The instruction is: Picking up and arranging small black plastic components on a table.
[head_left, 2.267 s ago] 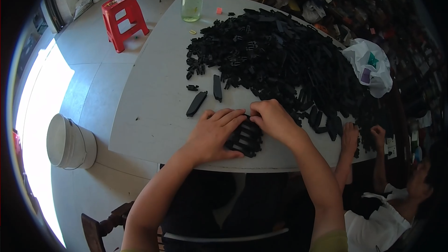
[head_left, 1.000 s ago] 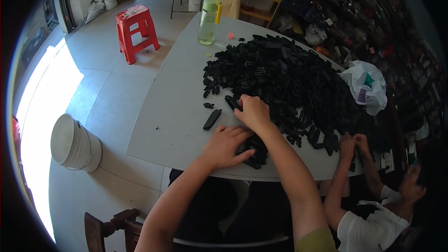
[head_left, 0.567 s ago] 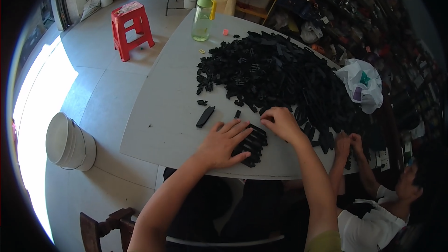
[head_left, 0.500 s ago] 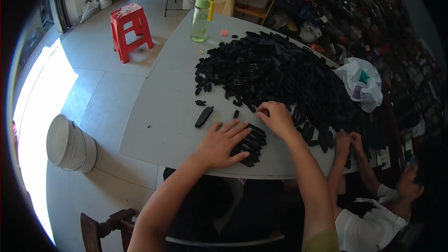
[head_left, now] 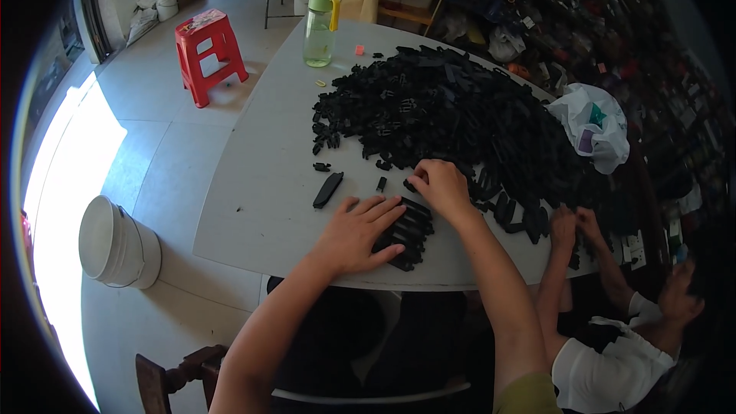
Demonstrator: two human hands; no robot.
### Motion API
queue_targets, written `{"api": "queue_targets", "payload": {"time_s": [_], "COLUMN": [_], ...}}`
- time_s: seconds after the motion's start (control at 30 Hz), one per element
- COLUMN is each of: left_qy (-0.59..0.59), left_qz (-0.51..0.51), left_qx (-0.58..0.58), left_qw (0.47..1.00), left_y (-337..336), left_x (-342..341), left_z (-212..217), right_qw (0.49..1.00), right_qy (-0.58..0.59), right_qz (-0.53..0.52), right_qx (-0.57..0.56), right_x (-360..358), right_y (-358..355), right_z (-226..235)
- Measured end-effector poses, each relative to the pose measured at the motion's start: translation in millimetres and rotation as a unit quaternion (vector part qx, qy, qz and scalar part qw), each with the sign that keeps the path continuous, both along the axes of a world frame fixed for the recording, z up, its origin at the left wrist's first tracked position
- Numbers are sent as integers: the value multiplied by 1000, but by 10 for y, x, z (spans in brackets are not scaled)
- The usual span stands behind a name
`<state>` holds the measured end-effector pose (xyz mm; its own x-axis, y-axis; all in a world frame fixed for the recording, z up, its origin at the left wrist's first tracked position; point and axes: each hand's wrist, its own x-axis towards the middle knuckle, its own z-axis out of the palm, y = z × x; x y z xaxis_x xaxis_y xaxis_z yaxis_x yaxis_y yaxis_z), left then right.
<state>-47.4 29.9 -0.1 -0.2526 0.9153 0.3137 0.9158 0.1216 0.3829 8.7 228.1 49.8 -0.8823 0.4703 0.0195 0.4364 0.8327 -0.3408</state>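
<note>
Under the flat left hand, stacked black strips; right hand pinches one.

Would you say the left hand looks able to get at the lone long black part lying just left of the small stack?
Probably yes: the left hand rests flat beside the small stack, and only bare table lies between it and the long black part.

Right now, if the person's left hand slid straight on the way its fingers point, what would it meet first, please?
The left hand points up-right, so it would probably first push into the small stack of black parts already at its fingertips.
</note>
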Motion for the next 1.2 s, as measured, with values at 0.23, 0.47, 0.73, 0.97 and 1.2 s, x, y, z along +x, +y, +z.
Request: {"api": "queue_targets", "payload": {"time_s": [0.23,0.47,0.73,0.97,1.2], "left_qy": [-6,3,2,-3,-3], "left_qz": [-9,-2,-8,-8,-8], "left_qx": [2,-4,-6,-10,-17], "left_qw": [1000,1000,1000,1000,1000], "left_y": [19,-34,30,18,30], "left_x": [4,-14,12,5,-4], "left_z": [-17,23,34,42,54], "right_qw": [992,995,996,996,995], "right_qy": [40,-17,-20,-22,-63], "right_qz": [62,57,53,60,62], "right_qx": [102,-82,-62,-65,-51], "right_x": [23,302,380,364,316], "right_y": [11,-41,26,1,20], "right_z": [-103,196,139,175,83]}}
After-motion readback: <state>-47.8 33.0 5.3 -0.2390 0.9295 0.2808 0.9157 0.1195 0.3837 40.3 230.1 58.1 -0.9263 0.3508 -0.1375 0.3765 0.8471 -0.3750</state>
